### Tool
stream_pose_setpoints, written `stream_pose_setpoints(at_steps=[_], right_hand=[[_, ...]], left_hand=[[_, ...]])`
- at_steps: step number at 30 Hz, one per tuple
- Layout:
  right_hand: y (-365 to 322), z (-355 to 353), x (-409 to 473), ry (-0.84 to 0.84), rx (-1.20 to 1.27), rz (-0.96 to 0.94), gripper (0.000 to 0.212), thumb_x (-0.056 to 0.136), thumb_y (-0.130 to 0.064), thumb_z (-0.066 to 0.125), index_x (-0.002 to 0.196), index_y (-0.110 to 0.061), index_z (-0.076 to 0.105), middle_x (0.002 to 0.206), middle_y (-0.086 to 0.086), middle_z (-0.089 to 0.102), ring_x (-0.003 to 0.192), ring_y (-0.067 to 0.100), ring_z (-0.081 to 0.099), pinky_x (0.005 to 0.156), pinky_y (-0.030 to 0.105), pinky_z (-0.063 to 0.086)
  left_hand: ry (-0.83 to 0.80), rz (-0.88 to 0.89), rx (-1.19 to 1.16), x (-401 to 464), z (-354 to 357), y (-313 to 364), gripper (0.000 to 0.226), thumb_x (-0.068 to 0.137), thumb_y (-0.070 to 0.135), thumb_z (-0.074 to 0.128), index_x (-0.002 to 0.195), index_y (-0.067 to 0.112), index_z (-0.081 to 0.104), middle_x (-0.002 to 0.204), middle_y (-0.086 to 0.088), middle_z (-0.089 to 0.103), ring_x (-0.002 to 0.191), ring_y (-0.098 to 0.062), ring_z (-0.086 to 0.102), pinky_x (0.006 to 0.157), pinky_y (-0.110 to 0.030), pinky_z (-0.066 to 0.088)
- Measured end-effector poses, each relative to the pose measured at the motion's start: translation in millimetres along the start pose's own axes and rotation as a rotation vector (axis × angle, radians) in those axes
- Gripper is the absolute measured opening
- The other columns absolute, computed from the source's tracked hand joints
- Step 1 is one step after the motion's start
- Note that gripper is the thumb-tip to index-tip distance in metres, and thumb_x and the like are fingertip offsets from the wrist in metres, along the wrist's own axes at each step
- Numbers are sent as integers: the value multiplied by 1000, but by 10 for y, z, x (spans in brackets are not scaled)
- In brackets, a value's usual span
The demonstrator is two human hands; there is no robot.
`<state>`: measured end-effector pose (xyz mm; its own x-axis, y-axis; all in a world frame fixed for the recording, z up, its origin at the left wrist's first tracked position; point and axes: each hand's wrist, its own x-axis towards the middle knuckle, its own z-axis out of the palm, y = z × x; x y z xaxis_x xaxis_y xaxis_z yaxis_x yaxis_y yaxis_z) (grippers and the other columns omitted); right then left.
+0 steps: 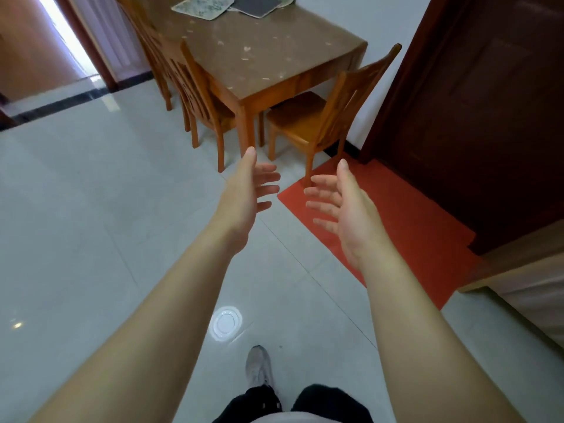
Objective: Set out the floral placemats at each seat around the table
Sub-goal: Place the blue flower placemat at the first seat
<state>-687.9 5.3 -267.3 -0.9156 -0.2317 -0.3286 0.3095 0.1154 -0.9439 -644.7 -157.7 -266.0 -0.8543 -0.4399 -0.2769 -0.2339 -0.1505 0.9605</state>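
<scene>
A pale floral placemat [203,6] lies at the far end of the brown-topped wooden table [259,59], with a dark grey mat [256,4] overlapping beside it and another floral edge behind. My left hand [247,190] and my right hand [341,203] are stretched out in front of me over the floor, palms facing each other, fingers apart and holding nothing. Both hands are well short of the table.
Wooden chairs stand at the table's left side [195,96] and at its near end [317,117]. A red floor mat [396,227] lies before a dark door [476,102] on the right. My shoe [259,367] is on the pale tiled floor. A doorway [70,41] opens at the far left.
</scene>
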Motion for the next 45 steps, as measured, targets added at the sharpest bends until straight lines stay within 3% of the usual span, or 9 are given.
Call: stream_pose_setpoints(at_steps=[7, 15, 22, 27, 30, 37, 45], right_hand=[[-374, 119, 1203, -14, 23, 14, 60, 95, -74, 36, 115, -31, 73, 110, -6, 79, 100, 11, 75, 97, 47, 57], [-795, 305, 2980, -128, 2, 50, 55, 100, -68, 37, 120, -29, 70, 115, -5, 75, 103, 13, 73, 101, 48, 54], [-1318, 705, 4179, -245, -42, 40, 56, 101, -67, 36, 122, -28, 69, 116, -4, 75, 105, 15, 72, 88, 39, 55], [-1589, 1326, 4805, -327, -83, 22, 55, 100, -69, 37, 121, -30, 69, 117, -5, 74, 105, 15, 72, 82, 35, 55], [-1707, 1785, 5127, -341, -101, 15, 56, 97, -72, 38, 119, -31, 70, 115, -5, 75, 104, 15, 73, 91, 40, 56], [-1972, 3005, 5851, -295, -160, 15, 55, 100, -69, 35, 122, -30, 68, 117, -4, 74, 105, 19, 72, 102, 53, 54], [-2379, 4156, 6569, -229, -123, 11, 56, 94, -72, 37, 115, -33, 71, 109, -8, 78, 98, 14, 75, 97, 47, 57]], left_hand=[[39, -21, 19, 1182, 55, 333, 63, 101, 62, 28, 113, 19, 72, 115, 1, 75, 106, -18, 71, 91, -40, 55], [166, -42, -23, 2794, 199, 632, 61, 102, 59, 30, 111, 15, 72, 111, -4, 77, 102, -19, 73, 79, -34, 54], [277, -44, -56, 3846, 128, 1046, 59, 104, 56, 29, 108, 17, 73, 104, 2, 79, 97, -16, 74, 86, -40, 56], [389, -58, -91, 4419, -332, 1228, 59, 104, 55, 28, 111, 17, 72, 108, -1, 77, 100, -19, 73, 81, -36, 56], [428, -61, -111, 4785, -704, 1315, 59, 103, 56, 28, 110, 18, 72, 107, 1, 78, 99, -17, 74, 86, -39, 56], [402, -68, -138, 5861, -1724, 1520, 58, 102, 57, 29, 107, 19, 73, 97, 5, 80, 97, -17, 74, 88, -42, 56], [334, -41, -109, 6986, -2758, 1986, 58, 100, 59, 30, 107, 21, 73, 97, 7, 80, 93, -14, 74, 88, -39, 56]])
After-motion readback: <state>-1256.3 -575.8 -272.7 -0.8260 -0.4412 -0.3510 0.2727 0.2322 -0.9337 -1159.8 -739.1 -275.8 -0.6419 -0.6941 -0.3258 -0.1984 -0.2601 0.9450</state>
